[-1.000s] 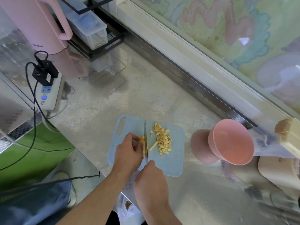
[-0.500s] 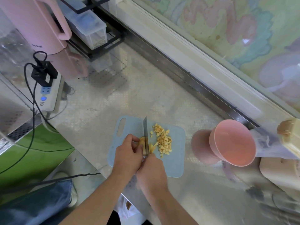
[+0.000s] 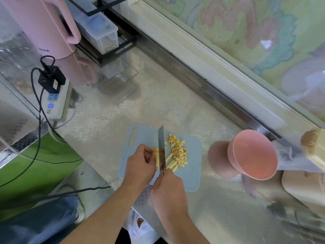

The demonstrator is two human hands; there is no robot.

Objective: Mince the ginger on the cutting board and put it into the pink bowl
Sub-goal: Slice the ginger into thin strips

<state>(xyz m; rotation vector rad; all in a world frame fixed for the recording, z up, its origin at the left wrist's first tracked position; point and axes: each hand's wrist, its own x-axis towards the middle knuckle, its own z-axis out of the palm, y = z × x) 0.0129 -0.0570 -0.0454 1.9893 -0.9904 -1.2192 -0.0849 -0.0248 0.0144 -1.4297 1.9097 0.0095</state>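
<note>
On the far left of the steel counter we see a pink kettle [image 3: 47, 27] and a white power strip [image 3: 54, 103]. Moving right, our left hand [image 3: 139, 166] curls its fingertips onto an uncut pale-yellow ginger piece [image 3: 155, 153] on the light blue cutting board [image 3: 193, 155]. Just beside it, our right hand [image 3: 168, 186] grips the handle of a knife [image 3: 161, 147], blade down against the ginger. Right of the blade lie thin yellow ginger strips [image 3: 171, 162] and a heap of small minced cubes [image 3: 178, 152]. Farther right, apart from the board, stands the pink bowl [image 3: 253, 154].
</note>
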